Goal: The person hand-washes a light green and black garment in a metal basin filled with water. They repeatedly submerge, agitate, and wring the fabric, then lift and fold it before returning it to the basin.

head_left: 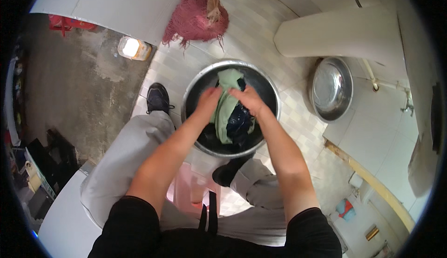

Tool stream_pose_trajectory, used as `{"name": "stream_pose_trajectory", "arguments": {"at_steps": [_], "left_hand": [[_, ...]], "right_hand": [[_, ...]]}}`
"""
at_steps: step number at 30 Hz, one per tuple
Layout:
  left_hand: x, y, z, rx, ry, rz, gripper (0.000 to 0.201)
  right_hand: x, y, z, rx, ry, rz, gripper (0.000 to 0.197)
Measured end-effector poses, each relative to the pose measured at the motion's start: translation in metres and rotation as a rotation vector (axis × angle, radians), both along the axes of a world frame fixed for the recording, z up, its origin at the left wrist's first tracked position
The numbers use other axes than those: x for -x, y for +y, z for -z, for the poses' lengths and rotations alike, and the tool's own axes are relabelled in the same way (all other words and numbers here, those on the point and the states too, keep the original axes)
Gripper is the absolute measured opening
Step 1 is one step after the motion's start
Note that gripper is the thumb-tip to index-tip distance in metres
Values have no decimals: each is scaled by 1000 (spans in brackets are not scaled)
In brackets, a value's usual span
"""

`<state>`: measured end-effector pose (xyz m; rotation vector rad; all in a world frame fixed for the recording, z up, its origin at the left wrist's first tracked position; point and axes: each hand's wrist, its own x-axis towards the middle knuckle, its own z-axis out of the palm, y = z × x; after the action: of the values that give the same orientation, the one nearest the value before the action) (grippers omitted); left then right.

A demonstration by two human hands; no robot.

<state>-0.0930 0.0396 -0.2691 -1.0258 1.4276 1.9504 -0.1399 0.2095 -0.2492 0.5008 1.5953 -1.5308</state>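
Pale tiled floor (298,125) spreads under me, and on it, between my feet, stands a wide round metal basin (195,88), its rim bright and its inside dark grey; a second metal basin (331,90), smaller to the eye, sits off to my right, well apart from the first; inside the wide basin lies a light green cloth (225,114), soft and bunched up, creased lengthwise and stretching from near the far wall toward the near side; against its right side is a dark navy cloth (239,120), crumpled and glossy, with a scrap of green showing at its outer edge; my left hand (210,100) has its fingers closed on the left edge of the green cloth; my right hand (250,101) reaches over the dark cloth, fingers bent and pinching the green one; some fingertips are lost in the folds.
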Motion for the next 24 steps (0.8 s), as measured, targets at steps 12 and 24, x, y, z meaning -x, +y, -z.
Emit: {"name": "stream_pose_trajectory", "arguments": {"at_steps": [12, 24], "left_hand": [[-51, -1, 21, 361, 281, 364, 38], [-36, -2, 59, 868, 298, 678, 44]], "right_hand": [[-82, 23, -42, -756, 784, -623, 100], [-63, -20, 72, -867, 581, -737, 97]]}}
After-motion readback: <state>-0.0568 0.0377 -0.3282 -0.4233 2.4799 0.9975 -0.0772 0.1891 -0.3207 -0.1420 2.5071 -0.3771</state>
